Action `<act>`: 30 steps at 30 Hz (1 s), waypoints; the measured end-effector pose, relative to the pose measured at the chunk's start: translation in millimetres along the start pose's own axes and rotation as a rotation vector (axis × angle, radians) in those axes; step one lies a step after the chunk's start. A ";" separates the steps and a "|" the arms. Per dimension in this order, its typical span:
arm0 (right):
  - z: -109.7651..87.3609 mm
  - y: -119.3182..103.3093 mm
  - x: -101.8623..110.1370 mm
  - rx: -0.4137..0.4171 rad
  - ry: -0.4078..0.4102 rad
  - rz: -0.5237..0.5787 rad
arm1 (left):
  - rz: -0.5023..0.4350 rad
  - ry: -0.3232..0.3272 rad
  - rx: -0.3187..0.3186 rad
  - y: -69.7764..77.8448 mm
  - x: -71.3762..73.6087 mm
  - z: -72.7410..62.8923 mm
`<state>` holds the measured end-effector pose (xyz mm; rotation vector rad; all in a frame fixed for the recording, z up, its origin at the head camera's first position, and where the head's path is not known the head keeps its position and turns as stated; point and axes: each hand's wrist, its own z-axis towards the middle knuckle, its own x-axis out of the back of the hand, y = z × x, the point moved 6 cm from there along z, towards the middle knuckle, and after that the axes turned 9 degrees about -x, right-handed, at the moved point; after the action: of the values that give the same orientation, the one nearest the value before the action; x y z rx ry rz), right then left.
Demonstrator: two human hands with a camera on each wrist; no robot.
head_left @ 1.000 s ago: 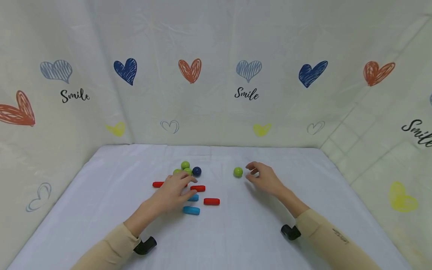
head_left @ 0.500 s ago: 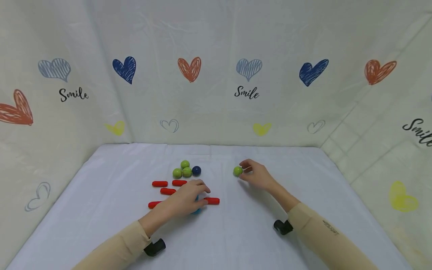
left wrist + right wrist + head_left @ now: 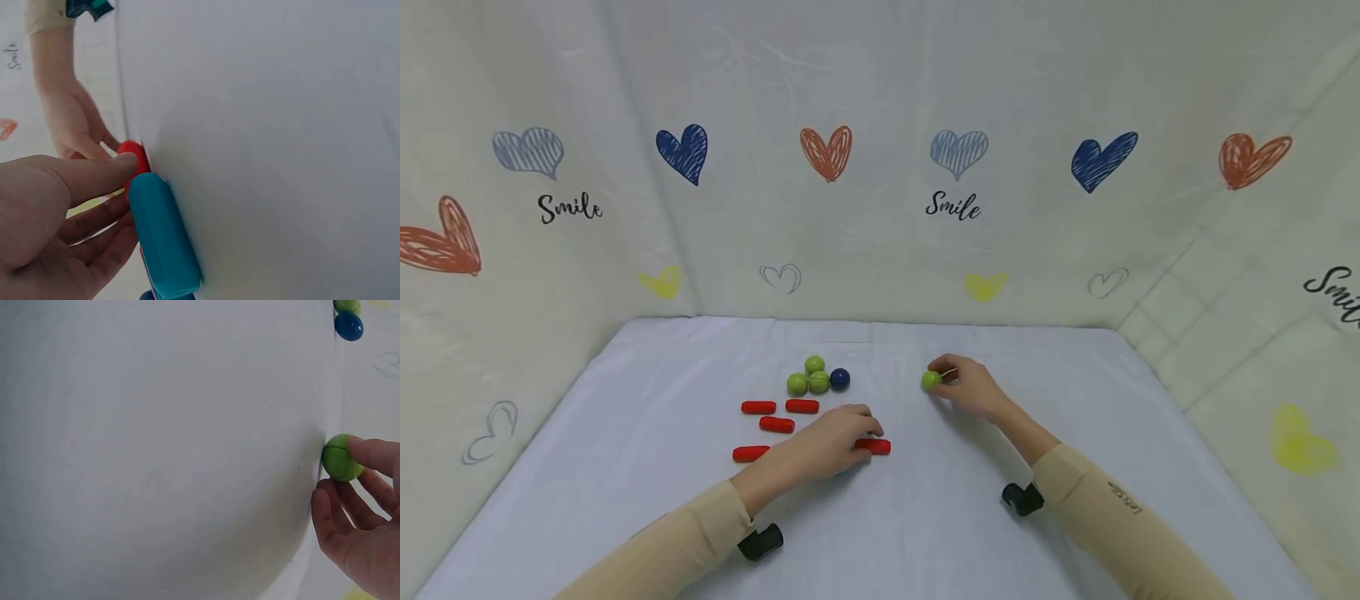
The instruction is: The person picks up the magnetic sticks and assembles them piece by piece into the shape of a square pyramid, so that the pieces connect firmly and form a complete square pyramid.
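Observation:
My left hand (image 3: pixel 827 443) holds a short red rod (image 3: pixel 876 447) between thumb and fingers, low over the cloth. In the left wrist view the thumb lies against that rod, and a blue rod (image 3: pixel 164 237) lies nearer the camera. From the head view the blue rods are almost wholly hidden under the left hand. Over on the right, my right hand (image 3: pixel 972 390) has thumb and fingers around a lime-green ball (image 3: pixel 930 380). The right wrist view shows the thumb on the ball's side and a thin seam across it.
Several more red rods (image 3: pixel 777 425) lie left of the left hand. Behind them, several green balls (image 3: pixel 797 383) cluster beside a dark blue ball (image 3: pixel 840 379). A white cloth (image 3: pixel 940 533) covers the table, and a heart-printed curtain (image 3: pixel 880 225) stands behind and at both sides.
My left hand has moved right, off the left-hand rods, onto the rightmost red rod. My right hand has moved left and closed around the lone green ball.

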<state>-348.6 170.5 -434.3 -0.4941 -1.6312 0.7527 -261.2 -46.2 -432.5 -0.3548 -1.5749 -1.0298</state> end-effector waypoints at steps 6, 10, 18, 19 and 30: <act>0.7 -0.8 -0.7 -0.003 -0.003 -0.013 | 0.015 -0.022 -0.003 -0.1 -3.2 3.1; -0.5 -0.4 -0.6 -0.018 0.003 -0.009 | 0.015 -0.017 -0.024 -0.1 -3.8 5.2; -3.0 1.0 -0.5 -0.045 0.012 0.027 | -0.015 -0.024 -0.037 0.7 -2.8 10.0; -3.2 1.1 -0.7 -0.046 0.013 0.030 | -0.022 -0.022 -0.035 0.4 -2.4 10.6; -10.5 0.3 -4.1 -0.033 -0.002 0.039 | -0.035 0.030 -0.036 -1.2 4.6 19.3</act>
<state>-337.6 170.1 -436.5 -0.5503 -1.6421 0.7558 -275.7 -33.4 -427.9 -0.3356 -1.5423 -1.0869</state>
